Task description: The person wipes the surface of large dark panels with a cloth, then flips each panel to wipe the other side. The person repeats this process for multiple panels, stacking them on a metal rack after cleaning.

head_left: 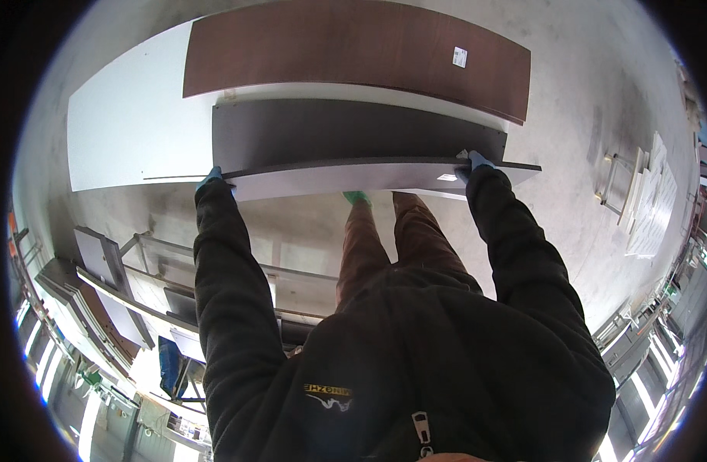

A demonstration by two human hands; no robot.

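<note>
A long grey board (338,180), tilted up on its edge, spans the space in front of my legs. My left hand (212,176), in a blue glove, grips its left end. Toward the other end, my right hand (477,162), also blue-gloved, is closed on the same board's upper edge; part of the board sticks out past it. A small white label shows on the face turned to me. Just beyond lies a flat dark grey board (346,127), its near side hidden behind the held one.
Farther out lies a brown board (330,46) with a white sticker, over a large white panel (130,115). To the right, white panels (652,202) lean by a metal frame (611,183). Behind me on the left stand a metal rack (165,246) and stacked boards (80,316).
</note>
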